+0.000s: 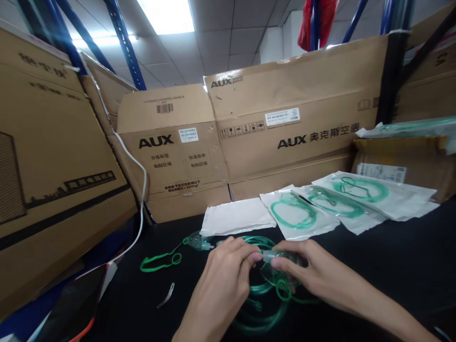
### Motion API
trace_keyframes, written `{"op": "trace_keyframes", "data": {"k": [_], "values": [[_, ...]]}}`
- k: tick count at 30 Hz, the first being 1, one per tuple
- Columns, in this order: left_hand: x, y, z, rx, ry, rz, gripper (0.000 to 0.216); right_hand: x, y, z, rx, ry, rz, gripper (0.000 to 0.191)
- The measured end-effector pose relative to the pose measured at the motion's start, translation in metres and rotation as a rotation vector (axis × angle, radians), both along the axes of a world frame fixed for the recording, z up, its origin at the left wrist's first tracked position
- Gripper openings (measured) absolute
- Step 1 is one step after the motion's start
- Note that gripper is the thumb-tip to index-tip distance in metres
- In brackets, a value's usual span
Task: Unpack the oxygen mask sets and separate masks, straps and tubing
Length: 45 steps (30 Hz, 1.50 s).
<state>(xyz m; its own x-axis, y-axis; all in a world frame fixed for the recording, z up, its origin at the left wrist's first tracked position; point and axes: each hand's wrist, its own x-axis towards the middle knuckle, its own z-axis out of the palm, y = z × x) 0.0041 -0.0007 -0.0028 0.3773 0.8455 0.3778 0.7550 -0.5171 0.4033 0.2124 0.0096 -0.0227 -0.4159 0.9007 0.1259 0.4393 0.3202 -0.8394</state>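
My left hand (223, 280) and my right hand (313, 273) meet over a black table (392, 266). Both pinch a clear green oxygen mask (276, 268) with its connector between the fingertips. Coiled green tubing (261, 311) lies under and in front of the hands. A second clear mask piece (199, 241) with a green elastic strap (160, 261) lies to the left of my left hand. A small metal nose clip (166, 295) rests further left on the table.
Several sealed white pouches (299, 213) with green tubing lie behind the hands, plus an empty-looking pouch (237, 216). AUX cardboard boxes (285, 118) wall the back and left. A white cable (140, 190) hangs at left. A dark phone-like object (76, 304) lies at the lower left.
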Motion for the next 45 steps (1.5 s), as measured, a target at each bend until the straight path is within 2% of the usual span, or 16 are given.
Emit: {"op": "trace_keyframes", "data": {"k": [5, 8, 19, 24, 30, 34, 39, 42, 45], "values": [[-0.002, -0.002, 0.005, -0.037, -0.124, -0.097, 0.026, 0.009, 0.002, 0.011, -0.144, 0.156, 0.136, 0.035], [-0.002, -0.003, 0.007, -0.038, -0.153, -0.098, 0.027, 0.009, 0.004, 0.012, -0.175, 0.208, 0.184, 0.033], [0.001, -0.002, -0.002, 0.016, 0.020, 0.057, 0.029, -0.004, 0.001, 0.003, -0.065, 0.143, 0.061, 0.035], [0.001, 0.000, -0.002, 0.016, -0.014, 0.020, 0.029, 0.000, 0.009, 0.000, -0.166, 0.157, 0.094, 0.042], [0.002, -0.002, 0.002, -0.024, -0.150, -0.031, 0.029, 0.005, 0.015, 0.000, -0.256, 0.234, 0.184, 0.050], [0.005, -0.003, 0.003, -0.088, -0.184, -0.017, 0.029, 0.008, 0.012, 0.005, -0.169, 0.153, 0.114, 0.043], [0.008, -0.003, -0.001, -0.179, -0.118, 0.048, 0.030, 0.008, 0.008, 0.005, 0.067, -0.059, -0.056, 0.037], [0.006, -0.003, -0.003, -0.215, -0.127, 0.037, 0.030, 0.007, 0.005, 0.001, 0.187, -0.116, -0.080, 0.032], [0.003, -0.005, -0.002, -0.252, -0.155, 0.006, 0.030, 0.009, 0.002, 0.002, 0.242, -0.147, -0.066, 0.028]]}}
